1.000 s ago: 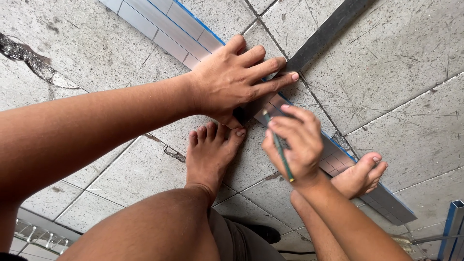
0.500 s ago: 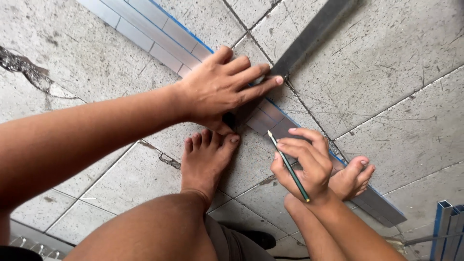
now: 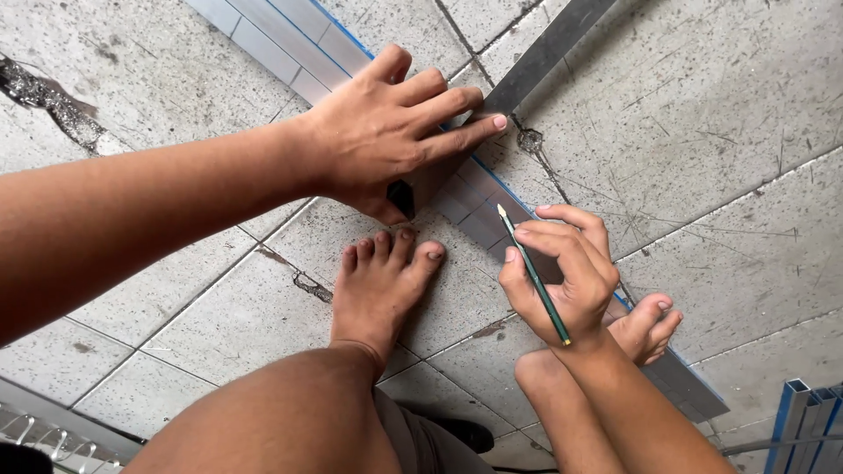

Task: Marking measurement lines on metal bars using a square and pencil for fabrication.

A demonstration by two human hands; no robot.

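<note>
My left hand (image 3: 391, 132) presses flat on a dark metal square ruler (image 3: 536, 61) where it crosses a long ribbed aluminium profile (image 3: 290, 53) lying on the tiled floor. My right hand (image 3: 562, 276) holds a green pencil (image 3: 533, 272), its tip pointing up toward the profile just below my left hand. My bare left foot (image 3: 378, 290) stands beside the profile, and my bare right foot (image 3: 645, 329) rests on the profile.
The floor is grey scratched tile (image 3: 702, 132) with cracked grout lines. More blue-edged aluminium sections (image 3: 803, 421) lie at the bottom right. A metal rack edge (image 3: 53, 430) shows at the bottom left.
My right hand with the pencil has drawn back from the ruler's edge, down and to the right. My left hand stays pressed on the ruler.
</note>
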